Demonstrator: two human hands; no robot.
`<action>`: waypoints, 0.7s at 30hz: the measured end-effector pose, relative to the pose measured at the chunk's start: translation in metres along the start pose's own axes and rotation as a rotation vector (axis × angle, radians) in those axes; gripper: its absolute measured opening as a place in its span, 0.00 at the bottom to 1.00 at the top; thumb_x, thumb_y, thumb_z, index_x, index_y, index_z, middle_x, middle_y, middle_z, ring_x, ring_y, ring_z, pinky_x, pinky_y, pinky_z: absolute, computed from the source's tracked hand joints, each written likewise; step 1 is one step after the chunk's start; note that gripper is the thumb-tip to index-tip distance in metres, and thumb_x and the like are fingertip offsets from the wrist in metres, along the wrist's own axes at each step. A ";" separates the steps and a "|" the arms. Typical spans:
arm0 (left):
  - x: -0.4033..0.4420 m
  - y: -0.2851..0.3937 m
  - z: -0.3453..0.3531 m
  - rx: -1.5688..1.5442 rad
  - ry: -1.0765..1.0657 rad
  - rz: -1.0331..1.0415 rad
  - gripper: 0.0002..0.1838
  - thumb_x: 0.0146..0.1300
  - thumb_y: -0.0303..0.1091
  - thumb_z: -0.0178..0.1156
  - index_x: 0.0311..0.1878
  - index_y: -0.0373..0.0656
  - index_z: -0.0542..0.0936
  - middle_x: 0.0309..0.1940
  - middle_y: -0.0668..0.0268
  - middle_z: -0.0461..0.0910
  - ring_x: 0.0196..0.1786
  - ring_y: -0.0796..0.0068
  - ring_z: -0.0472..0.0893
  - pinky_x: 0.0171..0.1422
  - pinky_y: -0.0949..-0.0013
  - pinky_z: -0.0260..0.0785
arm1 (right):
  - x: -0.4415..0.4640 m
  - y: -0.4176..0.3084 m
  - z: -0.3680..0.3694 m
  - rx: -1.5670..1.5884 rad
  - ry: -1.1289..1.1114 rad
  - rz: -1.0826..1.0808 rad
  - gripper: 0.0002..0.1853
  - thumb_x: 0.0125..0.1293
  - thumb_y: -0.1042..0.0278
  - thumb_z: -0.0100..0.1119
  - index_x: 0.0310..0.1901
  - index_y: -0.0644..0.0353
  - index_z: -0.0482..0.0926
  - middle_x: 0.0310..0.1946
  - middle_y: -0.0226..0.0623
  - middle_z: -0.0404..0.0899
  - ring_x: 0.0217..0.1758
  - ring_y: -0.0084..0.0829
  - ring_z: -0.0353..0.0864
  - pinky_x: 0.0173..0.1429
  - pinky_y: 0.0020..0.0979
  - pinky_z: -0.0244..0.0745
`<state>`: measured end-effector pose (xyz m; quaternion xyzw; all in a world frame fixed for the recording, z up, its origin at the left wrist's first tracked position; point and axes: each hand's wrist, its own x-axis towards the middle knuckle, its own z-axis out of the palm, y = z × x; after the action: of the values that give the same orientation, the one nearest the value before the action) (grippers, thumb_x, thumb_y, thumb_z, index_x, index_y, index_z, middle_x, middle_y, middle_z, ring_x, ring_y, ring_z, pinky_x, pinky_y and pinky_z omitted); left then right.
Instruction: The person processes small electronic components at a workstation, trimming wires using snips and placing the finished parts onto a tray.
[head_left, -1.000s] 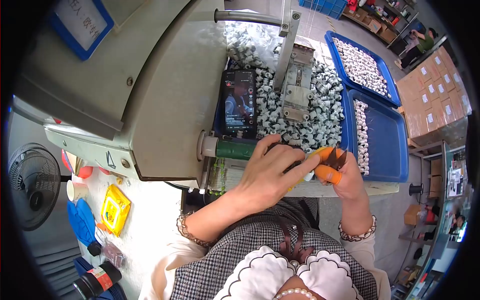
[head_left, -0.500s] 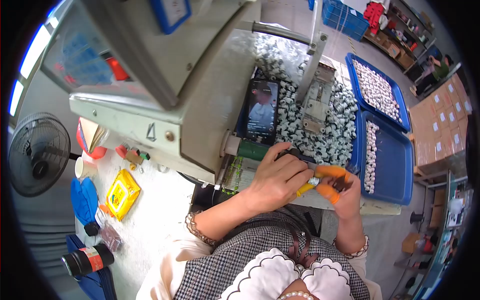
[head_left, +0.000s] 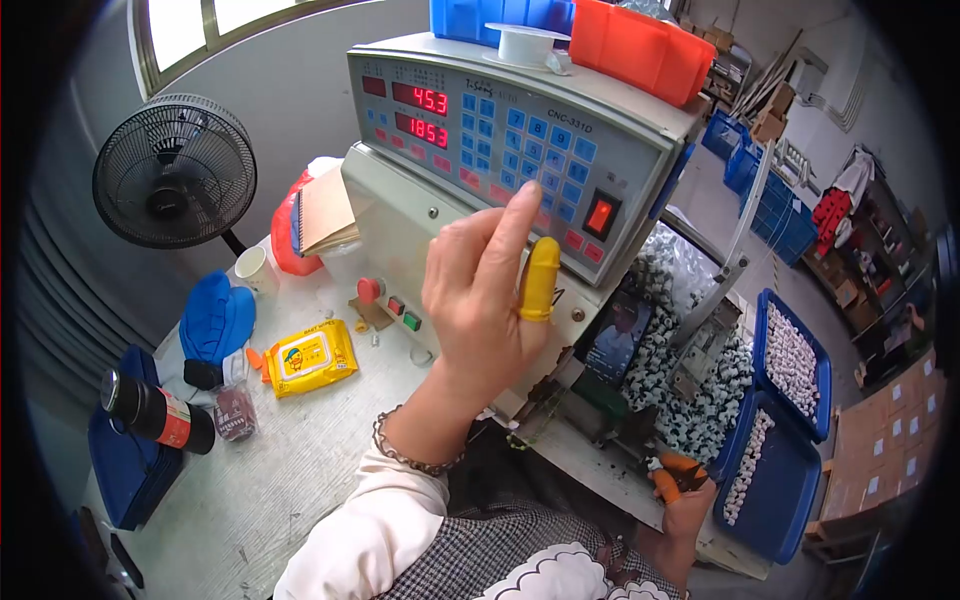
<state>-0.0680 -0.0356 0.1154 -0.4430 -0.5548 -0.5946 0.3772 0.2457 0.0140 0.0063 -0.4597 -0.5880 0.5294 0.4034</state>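
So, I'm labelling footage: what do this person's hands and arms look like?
The left hand wears a yellow tubular thumb cover; the right hand wears orange tubular finger covers. The white fabric left sleeve has a ruffled, dark-edged cuff.

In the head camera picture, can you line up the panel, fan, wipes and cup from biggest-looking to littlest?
Largest to smallest, as they look here:
1. Panel
2. Fan
3. Wipes
4. Cup

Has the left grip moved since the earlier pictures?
Yes. Against the green bar, the left grip has gone from its right end to up and left of it, in front of the control panel.
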 end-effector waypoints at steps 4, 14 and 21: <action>-0.002 -0.005 0.012 0.039 -0.064 0.058 0.31 0.47 0.23 0.63 0.61 0.45 0.77 0.36 0.65 0.75 0.36 0.68 0.73 0.42 0.65 0.63 | -0.005 -0.002 -0.001 0.007 0.024 0.010 0.12 0.52 0.81 0.66 0.40 0.68 0.82 0.27 0.34 0.81 0.24 0.19 0.77 0.27 0.20 0.72; -0.001 -0.001 0.006 0.152 -0.134 0.153 0.32 0.42 0.25 0.61 0.58 0.41 0.78 0.35 0.66 0.73 0.35 0.68 0.72 0.43 0.66 0.61 | 0.001 0.001 -0.005 -0.028 0.022 0.062 0.11 0.53 0.80 0.65 0.40 0.68 0.82 0.25 0.35 0.81 0.24 0.19 0.77 0.26 0.19 0.70; -0.001 0.046 -0.025 -1.384 -0.146 -0.090 0.06 0.67 0.34 0.56 0.39 0.43 0.80 0.30 0.61 0.79 0.33 0.67 0.76 0.37 0.68 0.63 | -0.008 0.002 0.002 -0.038 -0.032 0.051 0.12 0.53 0.81 0.68 0.41 0.68 0.82 0.25 0.29 0.79 0.24 0.16 0.74 0.29 0.19 0.69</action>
<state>-0.0268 -0.0650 0.1301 -0.5970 -0.0901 -0.7952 -0.0554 0.2459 0.0056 0.0046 -0.4736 -0.5925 0.5356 0.3712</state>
